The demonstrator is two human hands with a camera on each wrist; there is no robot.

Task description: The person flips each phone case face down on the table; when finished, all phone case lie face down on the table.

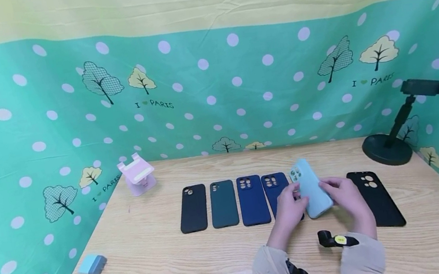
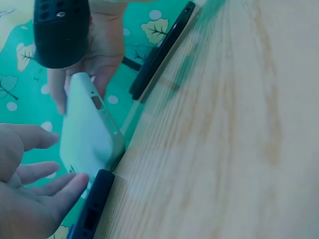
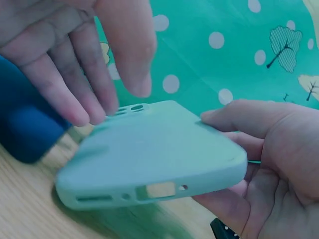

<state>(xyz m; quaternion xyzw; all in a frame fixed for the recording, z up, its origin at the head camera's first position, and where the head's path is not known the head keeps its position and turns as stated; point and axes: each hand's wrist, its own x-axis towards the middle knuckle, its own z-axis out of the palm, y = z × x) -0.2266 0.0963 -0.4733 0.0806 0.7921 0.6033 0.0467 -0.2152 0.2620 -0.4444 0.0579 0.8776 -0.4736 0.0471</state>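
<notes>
A light blue phone case [image 1: 316, 191] with camera holes at its top corner is tilted slightly on the table, one edge low near the wood. My right hand [image 1: 347, 196] pinches its right side; in the right wrist view the thumb lies over the back of the case [image 3: 149, 149] and the other fingers are underneath. At the case's left side is my left hand [image 1: 288, 207]. Its fingers are spread and loosely bent beside the case in the left wrist view, gripping nothing. A dark blue phone case [image 1: 274, 185] lies partly hidden beneath the left hand.
Left of the hands lie another blue phone case [image 1: 253, 201], a dark green one [image 1: 223, 205] and a black one [image 1: 193, 209]. Another black case [image 1: 381, 202] is at the right. Around them stand a black stand [image 1: 389, 148], a pink holder [image 1: 139, 176] and a light blue block [image 1: 92, 265].
</notes>
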